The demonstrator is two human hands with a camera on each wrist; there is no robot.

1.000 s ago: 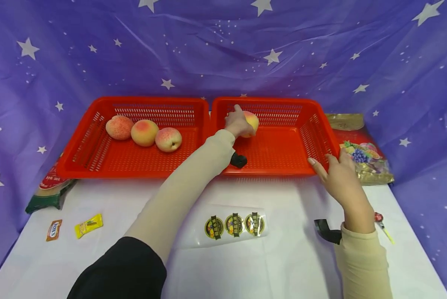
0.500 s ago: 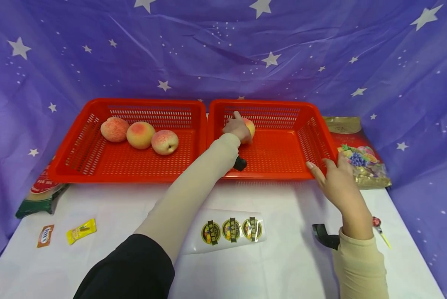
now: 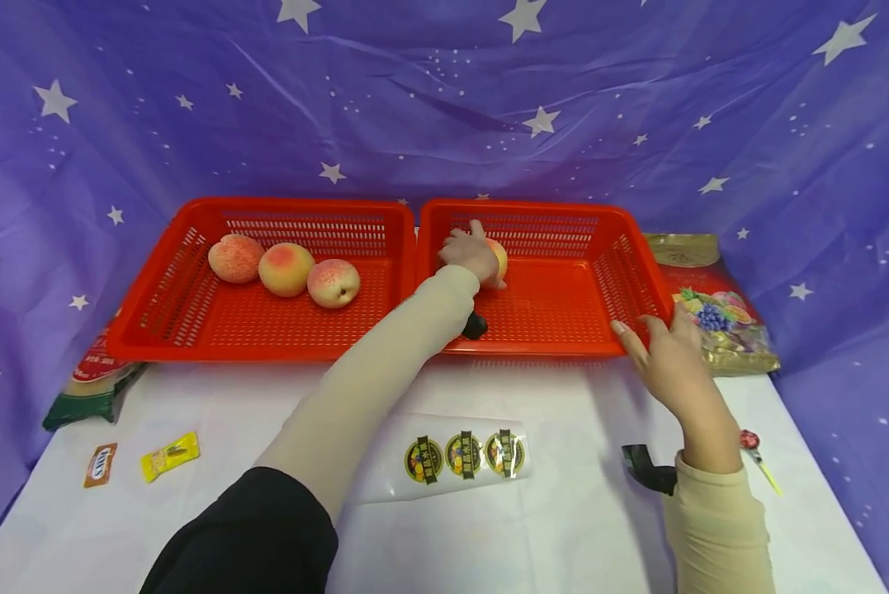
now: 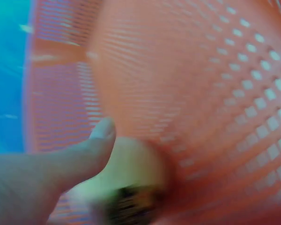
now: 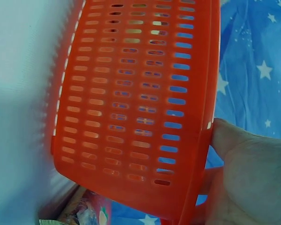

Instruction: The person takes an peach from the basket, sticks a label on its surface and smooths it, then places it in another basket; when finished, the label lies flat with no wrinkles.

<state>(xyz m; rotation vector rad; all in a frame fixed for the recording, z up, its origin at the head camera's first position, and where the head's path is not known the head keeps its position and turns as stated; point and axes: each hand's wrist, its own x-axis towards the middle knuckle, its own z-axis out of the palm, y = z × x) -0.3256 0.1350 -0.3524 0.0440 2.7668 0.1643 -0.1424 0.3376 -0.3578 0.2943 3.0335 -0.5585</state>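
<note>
In the head view my left hand (image 3: pixel 470 254) is inside the right red basket (image 3: pixel 563 350), its fingers spread beside a yellow-pink peach (image 3: pixel 499 257). The left wrist view is blurred. It shows a straight thumb (image 4: pixel 89 152) alongside the peach (image 4: pixel 136 164), which bears a dark label (image 4: pixel 133 205). The other fingers are hidden there. My right hand (image 3: pixel 674 355) grips that basket's front right corner, with the rim between thumb and fingers, as the right wrist view also shows. Three peaches, one of them reddish (image 3: pixel 236 258), lie in a row in the left red basket (image 3: pixel 229 352).
A clear sheet with round labels (image 3: pixel 464 455) lies before the baskets. To the left are a yellow packet (image 3: pixel 170 456), an orange packet (image 3: pixel 100 465) and a green-red bag (image 3: pixel 91 381). At right lie a fruit-print bag (image 3: pixel 719 318) and a lollipop (image 3: pixel 759 459).
My left hand and the peach have shifted slightly down and left in the right basket, and its fingers now look more spread. The right hand stays on the basket's corner.
</note>
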